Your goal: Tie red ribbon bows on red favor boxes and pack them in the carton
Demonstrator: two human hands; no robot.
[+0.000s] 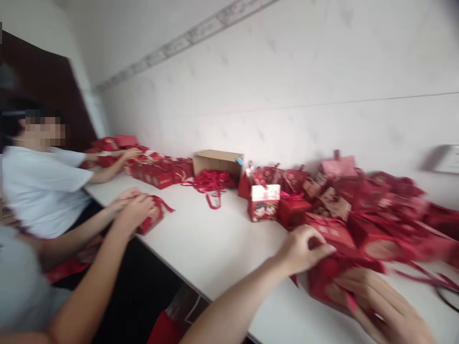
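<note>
The red gift box (332, 282), resting on the table (215, 243) at its near edge, is best steadied from below by the right hand (380, 301) while its top is pinched by the left hand (301, 248).

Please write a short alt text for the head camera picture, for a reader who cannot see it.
Seen from above, the person's left hand and right hand hold a red gift box over a white table. A pile of red boxes lies behind it, by a cardboard box spilling red ribbons. At left, co-workers' hands handle another red box.
</note>
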